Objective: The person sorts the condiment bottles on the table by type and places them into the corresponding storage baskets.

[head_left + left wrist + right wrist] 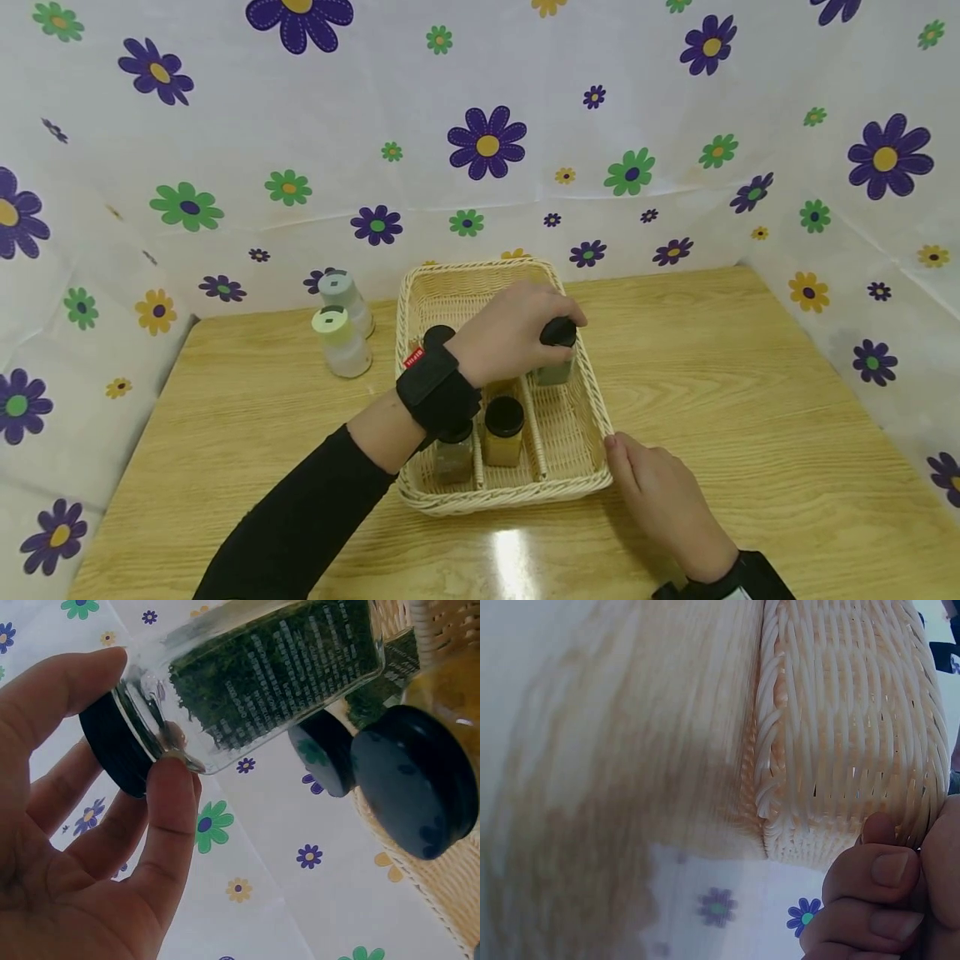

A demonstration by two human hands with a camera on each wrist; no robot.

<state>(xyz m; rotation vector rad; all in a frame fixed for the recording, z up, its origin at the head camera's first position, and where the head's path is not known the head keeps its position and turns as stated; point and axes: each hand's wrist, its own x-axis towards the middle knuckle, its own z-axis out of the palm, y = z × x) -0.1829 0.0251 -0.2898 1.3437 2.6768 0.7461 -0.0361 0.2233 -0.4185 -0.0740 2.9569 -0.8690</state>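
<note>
My left hand (517,327) pinches the black lid of a square glass jar (277,675) between thumb and fingers. Dark green dried flakes and white print show through its glass. In the head view this jar (555,371) is over the right compartment of a wicker basket (517,497); whether it touches the floor of the basket I cannot tell. With thumb and curled fingers, my right hand (663,493) grips the basket's rim at the near right corner. The right wrist view shows these fingers (870,900) against the wicker wall.
Inside the basket stand a jar of yellow contents (503,437), a jar of darker contents (453,460) and another black-lidded jar (438,337), partly behind my left arm. Two shakers (347,348) stand left of the basket on the wooden table (247,433). Flowered cloth hangs behind.
</note>
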